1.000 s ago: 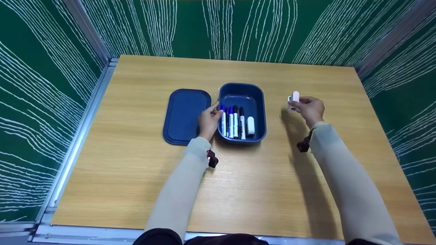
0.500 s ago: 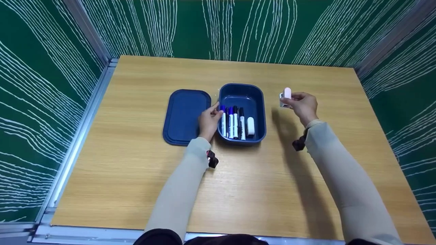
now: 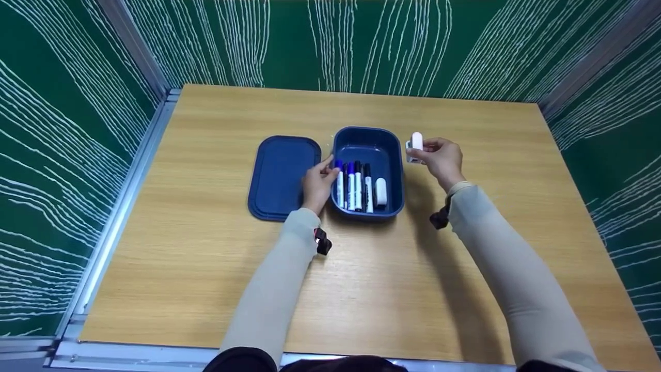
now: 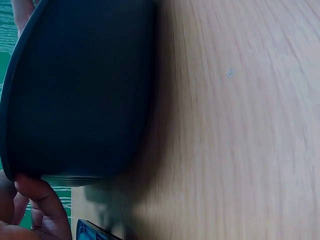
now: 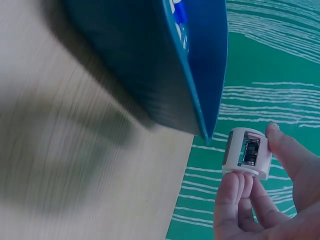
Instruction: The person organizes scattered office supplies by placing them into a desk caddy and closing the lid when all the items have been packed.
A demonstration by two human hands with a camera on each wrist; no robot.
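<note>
A dark blue plastic box (image 3: 392, 170) stands uncovered on the table, its flat blue lid (image 3: 281, 178) lying to its left. Inside lie several white markers (image 3: 358, 188) with blue or black caps, beside a white oblong piece (image 3: 380, 192) with rounded ends. My left hand (image 3: 316, 185) pinches the left rim of the box, and its fingers (image 4: 44, 200) show at the rim in the left wrist view. Right of the box, my right hand (image 3: 443, 159) holds up a small white device (image 5: 247, 152) between thumb and fingers. A window in its side shows dark metal parts.
The wooden table (image 3: 206, 289) spreads around the box on all sides. Green panels (image 3: 289, 46) with white wavy lines enclose the back and both sides. Metal rails (image 3: 116, 206) run along the table's left and front edges.
My right hand has carried the small white device leftward, from well right of the box to close beside its right rim. The left hand and the box have stayed in place.
</note>
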